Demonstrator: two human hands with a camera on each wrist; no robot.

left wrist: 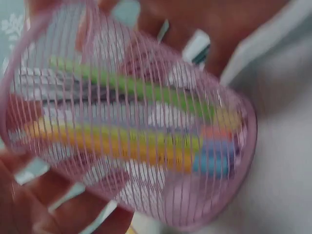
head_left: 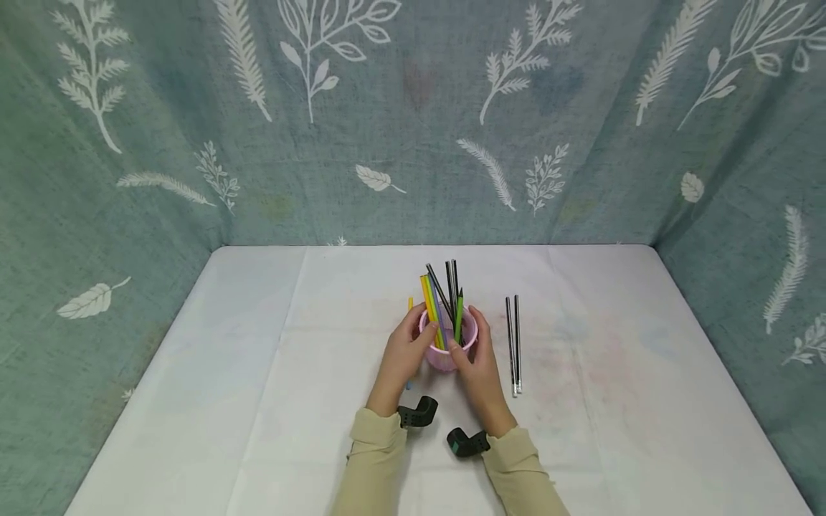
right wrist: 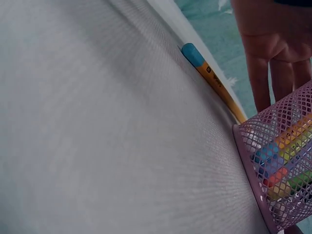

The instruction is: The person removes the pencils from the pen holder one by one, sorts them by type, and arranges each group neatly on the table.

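Note:
Both hands hold a pink mesh pencil cup [head_left: 442, 361], one on each side, the thumbs near its rim. My left hand [head_left: 404, 351] is on its left and my right hand [head_left: 479, 367] on its right. Inside the cup stand a green pencil [head_left: 459, 315], yellow and orange pencils [head_left: 431, 304] and several dark, shiny pencils [head_left: 450, 279]. Through the mesh in the left wrist view, which is blurred, the green pencil [left wrist: 146, 87] shows. In the right wrist view the cup's base rim [right wrist: 251, 175] meets the white cloth.
An orange pencil with a blue end [right wrist: 217, 83] lies on the cloth left of the cup, partly hidden by the left hand in the head view. Two dark pencils [head_left: 514, 344] lie side by side at the right. A patterned green curtain [head_left: 413, 179] encloses the white table [head_left: 613, 401].

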